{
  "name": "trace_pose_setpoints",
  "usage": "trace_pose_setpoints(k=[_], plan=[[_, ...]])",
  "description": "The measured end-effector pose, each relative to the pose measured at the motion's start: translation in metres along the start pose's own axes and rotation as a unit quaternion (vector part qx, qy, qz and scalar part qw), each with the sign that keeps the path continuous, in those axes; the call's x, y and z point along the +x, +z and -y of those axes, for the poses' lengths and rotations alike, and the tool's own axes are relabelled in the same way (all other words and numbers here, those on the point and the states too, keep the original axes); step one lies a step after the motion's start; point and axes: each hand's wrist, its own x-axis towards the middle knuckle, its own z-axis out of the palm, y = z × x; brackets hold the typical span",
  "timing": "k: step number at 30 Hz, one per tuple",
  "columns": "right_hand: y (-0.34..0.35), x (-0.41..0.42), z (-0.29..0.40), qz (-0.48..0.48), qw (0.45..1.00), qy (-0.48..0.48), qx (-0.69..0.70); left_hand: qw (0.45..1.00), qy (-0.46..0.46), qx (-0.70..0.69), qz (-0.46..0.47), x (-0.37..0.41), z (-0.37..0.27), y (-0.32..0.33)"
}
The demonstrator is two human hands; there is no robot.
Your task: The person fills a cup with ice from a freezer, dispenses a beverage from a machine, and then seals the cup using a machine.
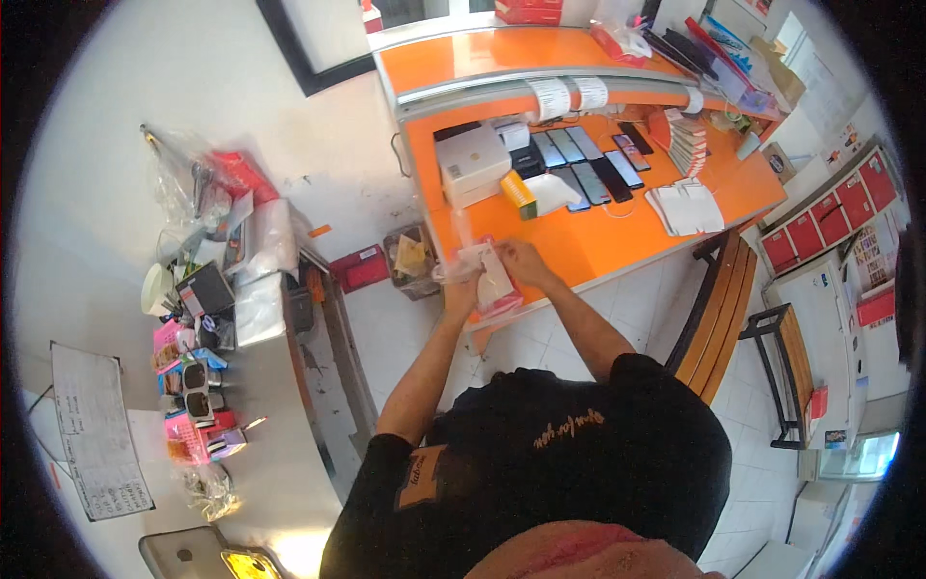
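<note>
At the near left corner of the orange desk (579,264), my left hand (461,291) grips a clear plastic piece (454,271); whether it is tape or film is too blurred to tell. Just beside it lies a flat white item (492,279), a box or folded paper, with a pinkish-red item (506,305) partly under it. My right hand (522,263) is at the white item's right edge, fingers curled; their hold cannot be made out. Farther back stand a white box (474,163) and a yellow-and-green small box (518,189).
Several smartphones (595,182) lie on the desk, with white paper packets (684,208) to their right. A waste bin (411,260) stands by the desk's left side. A wooden-slat bench (723,311) is at right, a cluttered metal counter (278,420) at left.
</note>
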Motion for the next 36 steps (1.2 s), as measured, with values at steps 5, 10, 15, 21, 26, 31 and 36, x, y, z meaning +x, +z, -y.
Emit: trace_pose_setpoints(k=[5, 10, 15, 21, 26, 31, 36], plan=[[-0.129, 0.116, -0.026, -0.36, 0.926, -0.109, -0.014, 0.999, -0.037, 0.015, 0.031, 0.017, -0.015, 0.036], [-0.239, 0.196, -0.008, -0.485, 0.869, -0.075, 0.061, 0.993, -0.069, 0.091, 0.042, -0.039, -0.021, -0.027], [-0.198, 0.23, 0.005, -0.431, 0.891, -0.143, 0.034, 0.974, -0.226, -0.003, -0.028, -0.133, 0.002, -0.117], [-0.058, 0.182, 0.07, -0.509, 0.816, -0.129, 0.242, 0.944, -0.309, -0.015, -0.114, -0.203, -0.013, -0.176], [0.134, 0.029, 0.17, 0.064, 0.944, -0.114, 0.303, 0.931, -0.17, -0.281, -0.159, -0.166, -0.104, -0.193], [0.243, -0.045, 0.212, 0.284, 0.891, -0.309, 0.174, 0.908, -0.112, -0.289, -0.283, -0.172, -0.097, -0.249], [0.353, -0.065, 0.24, 0.515, 0.793, -0.308, 0.111, 0.788, -0.069, -0.338, -0.511, -0.252, -0.069, -0.356]])
